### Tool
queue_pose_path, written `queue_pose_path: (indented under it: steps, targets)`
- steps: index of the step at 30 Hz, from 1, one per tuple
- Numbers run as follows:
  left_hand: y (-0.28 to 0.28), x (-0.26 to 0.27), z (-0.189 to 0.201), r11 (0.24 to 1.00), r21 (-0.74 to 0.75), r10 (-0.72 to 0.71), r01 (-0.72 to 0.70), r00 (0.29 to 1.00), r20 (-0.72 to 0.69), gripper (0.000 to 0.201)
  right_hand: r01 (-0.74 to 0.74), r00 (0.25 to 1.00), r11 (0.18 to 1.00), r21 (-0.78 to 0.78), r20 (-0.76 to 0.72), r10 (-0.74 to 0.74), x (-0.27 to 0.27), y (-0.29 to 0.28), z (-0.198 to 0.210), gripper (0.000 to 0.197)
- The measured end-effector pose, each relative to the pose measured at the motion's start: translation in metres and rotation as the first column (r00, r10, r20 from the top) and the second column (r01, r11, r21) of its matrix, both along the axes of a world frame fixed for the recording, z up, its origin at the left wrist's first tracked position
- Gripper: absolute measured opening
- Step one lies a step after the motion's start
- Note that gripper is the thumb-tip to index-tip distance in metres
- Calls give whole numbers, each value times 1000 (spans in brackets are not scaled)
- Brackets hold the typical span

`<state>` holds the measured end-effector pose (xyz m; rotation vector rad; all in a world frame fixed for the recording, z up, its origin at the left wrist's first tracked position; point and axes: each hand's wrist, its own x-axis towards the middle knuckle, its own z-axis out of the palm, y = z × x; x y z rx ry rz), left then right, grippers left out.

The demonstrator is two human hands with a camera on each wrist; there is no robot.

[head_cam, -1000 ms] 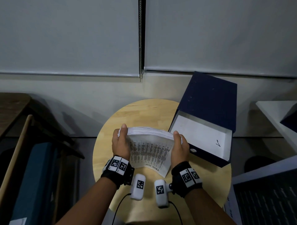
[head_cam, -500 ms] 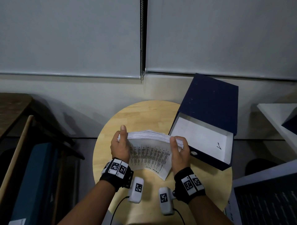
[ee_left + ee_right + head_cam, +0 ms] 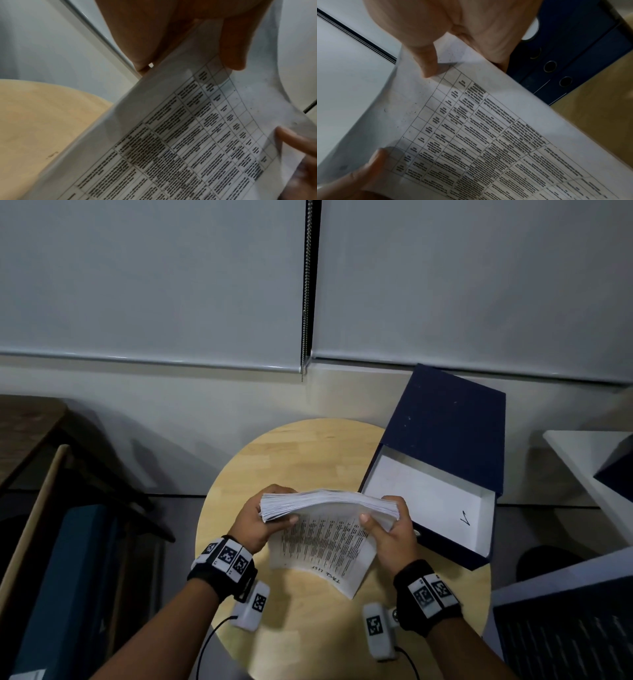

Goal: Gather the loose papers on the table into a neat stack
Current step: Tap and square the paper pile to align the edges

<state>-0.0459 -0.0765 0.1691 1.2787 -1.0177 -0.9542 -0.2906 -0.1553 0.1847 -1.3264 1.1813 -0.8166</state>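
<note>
A thick stack of white printed papers [image 3: 325, 529] stands on its lower edge on the round wooden table [image 3: 298, 453], tilted toward me, its top edge bowed upward. My left hand [image 3: 260, 525] grips the stack's left side, thumb on the printed front sheet. My right hand [image 3: 390, 529] grips the right side the same way. In the left wrist view the printed table sheet [image 3: 188, 142] fills the frame under my thumb [image 3: 231, 51]. The right wrist view shows the same sheet [image 3: 479, 135] pinched by my right thumb [image 3: 426, 59].
An open dark blue box file [image 3: 442, 467] lies on the table's right part, close behind my right hand. A dark wooden desk [image 3: 24, 433] and a blue object [image 3: 68, 577] stand to the left. White furniture [image 3: 589, 460] sits at the right.
Both hands shifted their grip: fingers that reached over the top edge now hold the stack's sides with thumbs on the front. The stack's top edge rose and bowed more.
</note>
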Motion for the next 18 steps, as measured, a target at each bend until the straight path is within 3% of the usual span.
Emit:
queue_pose_path:
  steps: [3,8,12,16,18]
  targets:
    - [0,-2,0,999,42,0,-2,999,48,59,5,1000,1000,-23,-15,-5,-4,-2,2,38]
    - [2,-3,-7,994,106,12,-20,997,76,41,-9,998,996,-89,-59,3,-5,0,4,54]
    - [-2,-10,-2,986,126,101,-109,993,62,43,7,994,990,-141,-111,-23,2,4,6,22]
    - [1,-14,12,972,58,213,-226,961,179,30,54,994,968,-246,-75,-75,13,12,17,20]
    - [8,-14,10,969,27,230,-244,941,248,24,5,994,962,-274,-107,-36,16,19,13,22]
